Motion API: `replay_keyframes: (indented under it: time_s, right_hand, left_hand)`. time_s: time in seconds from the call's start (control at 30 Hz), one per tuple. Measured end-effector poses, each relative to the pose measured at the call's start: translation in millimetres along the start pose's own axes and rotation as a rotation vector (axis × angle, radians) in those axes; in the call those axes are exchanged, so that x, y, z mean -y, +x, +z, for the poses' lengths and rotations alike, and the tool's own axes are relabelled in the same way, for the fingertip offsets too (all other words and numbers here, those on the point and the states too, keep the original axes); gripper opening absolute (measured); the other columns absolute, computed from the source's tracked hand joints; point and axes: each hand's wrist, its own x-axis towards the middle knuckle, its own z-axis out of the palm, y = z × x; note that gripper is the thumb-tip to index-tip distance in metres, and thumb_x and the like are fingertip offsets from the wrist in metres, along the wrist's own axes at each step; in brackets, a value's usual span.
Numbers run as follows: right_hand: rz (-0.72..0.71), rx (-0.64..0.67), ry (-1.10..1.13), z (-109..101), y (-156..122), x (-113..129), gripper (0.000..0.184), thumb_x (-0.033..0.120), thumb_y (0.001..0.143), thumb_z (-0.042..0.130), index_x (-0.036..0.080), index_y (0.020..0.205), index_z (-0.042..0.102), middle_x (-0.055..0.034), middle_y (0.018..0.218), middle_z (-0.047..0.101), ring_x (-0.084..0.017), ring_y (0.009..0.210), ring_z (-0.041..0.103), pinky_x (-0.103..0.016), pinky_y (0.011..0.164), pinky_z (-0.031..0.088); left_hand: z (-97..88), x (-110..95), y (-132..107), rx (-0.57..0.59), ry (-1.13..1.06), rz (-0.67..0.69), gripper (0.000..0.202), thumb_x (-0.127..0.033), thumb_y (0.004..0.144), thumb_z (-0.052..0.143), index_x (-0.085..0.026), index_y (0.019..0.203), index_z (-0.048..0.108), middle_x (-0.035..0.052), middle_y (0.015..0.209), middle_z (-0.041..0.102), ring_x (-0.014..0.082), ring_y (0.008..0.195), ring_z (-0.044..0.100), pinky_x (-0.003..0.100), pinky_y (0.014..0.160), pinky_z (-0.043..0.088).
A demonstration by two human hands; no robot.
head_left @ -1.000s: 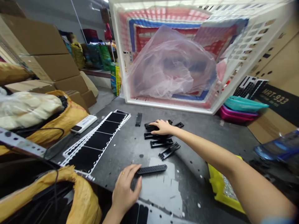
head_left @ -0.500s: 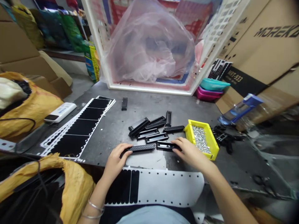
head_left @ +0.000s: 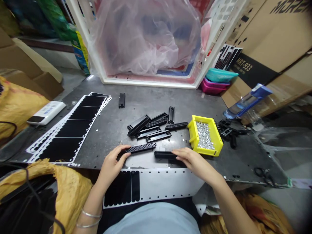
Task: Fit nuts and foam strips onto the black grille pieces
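Observation:
My left hand point(head_left: 112, 161) grips the left end of a black plastic bar with a lattice-patterned face point(head_left: 142, 148) between thumb and fingers. In my right hand point(head_left: 188, 159) is a second black plastic bar point(head_left: 163, 155), held by its right end, a smooth dark side showing. Both bars are over the near part of the table, by a pale patch point(head_left: 138, 161). Just beyond them lies a loose pile of similar black bars point(head_left: 158, 135), some lattice side up, some hollow side up. A yellow bin point(head_left: 216, 131) of small silver metal pieces point(head_left: 204, 135) stands right of the pile.
Sheets of black stickers point(head_left: 70, 130) lie on the left, beside a white device point(head_left: 47, 112). One sticker sheet point(head_left: 168, 183) hangs across my lap. A white plastic basket point(head_left: 148, 83) stands at the back. Scissors point(head_left: 264, 175) and a blue-capped bottle point(head_left: 247, 100) are at right.
My right hand has turned its bar, so the hollow face no longer shows, and brought it nearer to me. The left hand keeps its bar, now slightly tilted. The whole view has shifted.

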Motion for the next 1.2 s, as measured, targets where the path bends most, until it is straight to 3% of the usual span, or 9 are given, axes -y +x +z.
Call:
replay_keyframes:
  time_s: [0.1,0.17,0.27,0.4,0.5,0.67,0.87,1.03,1.2]
  right_hand:
    - [0.007,-0.044,0.057,23.3,19.7,26.9,0.023,0.023,0.103,0.057,0.026,0.117,0.075,-0.0054,0.112,0.079,-0.022,0.103,0.073,-0.038,0.095,0.060]
    - [0.035,-0.130,0.028,34.1,38.9,38.0,0.020,0.027,0.104,0.057,0.024,0.107,0.076,-0.0053,0.102,0.079,-0.022,0.094,0.074,-0.036,0.088,0.060]
    - [0.094,-0.242,-0.099,23.2,66.5,28.9,0.023,0.025,0.105,0.051,0.021,0.108,0.073,-0.0072,0.103,0.076,-0.021,0.094,0.072,-0.036,0.088,0.059]
    - [0.237,-0.303,-0.380,-14.3,86.1,-7.9,0.044,0.004,0.096,0.041,0.015,0.131,0.066,-0.0173,0.133,0.067,-0.029,0.122,0.063,-0.048,0.104,0.054]
    - [0.192,-0.278,-0.410,-19.2,85.1,-16.5,0.048,0.001,0.092,0.042,0.016,0.131,0.066,-0.0181,0.140,0.062,-0.031,0.129,0.058,-0.051,0.108,0.051]
    - [-0.040,-0.171,-0.193,3.1,73.6,-11.1,0.032,0.017,0.098,0.055,0.026,0.125,0.069,-0.0115,0.139,0.060,-0.029,0.129,0.057,-0.053,0.109,0.052]
    - [-0.059,-0.140,-0.089,4.2,75.6,-17.7,0.021,0.018,0.100,0.056,0.026,0.108,0.075,-0.0107,0.133,0.065,-0.027,0.125,0.059,-0.053,0.105,0.054]
    - [-0.026,-0.120,-0.024,7.7,76.4,0.8,0.033,0.013,0.091,0.071,0.025,0.122,0.069,-0.0086,0.117,0.068,-0.027,0.115,0.062,-0.050,0.103,0.055]
    - [-0.092,-0.024,0.267,15.5,84.1,15.4,0.032,0.012,0.094,0.068,0.024,0.124,0.071,-0.0082,0.132,0.065,-0.021,0.122,0.064,-0.044,0.110,0.052]
  left_hand:
    - [0.1,-10.1,0.9,0.125,-0.032,-0.024,0.041,-0.050,0.100,0.056,-0.028,0.133,0.061,0.0074,0.133,0.070,0.0284,0.125,0.064,0.047,0.112,0.047]
    - [4.9,-17.3,2.6,0.186,-0.041,0.002,0.061,-0.052,0.094,0.065,-0.028,0.148,0.048,0.0097,0.142,0.063,0.0302,0.133,0.059,0.049,0.114,0.044]
    - [19.0,-23.3,7.1,0.186,0.024,0.091,0.086,-0.049,0.077,0.086,-0.029,0.150,0.045,0.0111,0.145,0.060,0.0343,0.134,0.054,0.053,0.113,0.043]
    - [35.5,-23.4,11.8,0.167,0.056,0.204,0.046,-0.032,0.085,0.081,-0.029,0.126,0.063,0.0069,0.125,0.068,0.0310,0.120,0.059,0.049,0.104,0.046]
    - [37.7,-24.2,10.9,0.197,-0.006,0.240,0.040,-0.023,0.088,0.075,-0.029,0.126,0.062,0.0064,0.123,0.068,0.0290,0.116,0.060,0.046,0.102,0.047]
    - [35.7,-26.1,7.1,0.226,-0.050,0.243,0.040,-0.022,0.089,0.072,-0.028,0.127,0.062,0.0077,0.124,0.067,0.0288,0.117,0.060,0.046,0.104,0.046]
    - [38.7,-23.3,5.6,0.189,-0.009,0.228,0.056,-0.027,0.090,0.074,-0.031,0.141,0.052,0.0112,0.141,0.056,0.0319,0.133,0.054,0.052,0.113,0.044]
    - [40.9,-23.8,5.8,0.166,0.064,0.230,0.087,-0.038,0.092,0.073,-0.033,0.162,0.023,0.0131,0.165,0.035,0.0343,0.152,0.034,0.057,0.123,0.033]
    - [42.7,-19.8,5.8,0.158,0.110,0.256,0.092,-0.039,0.092,0.073,-0.036,0.164,0.016,0.0128,0.167,0.034,0.0367,0.156,0.029,0.061,0.123,0.030]
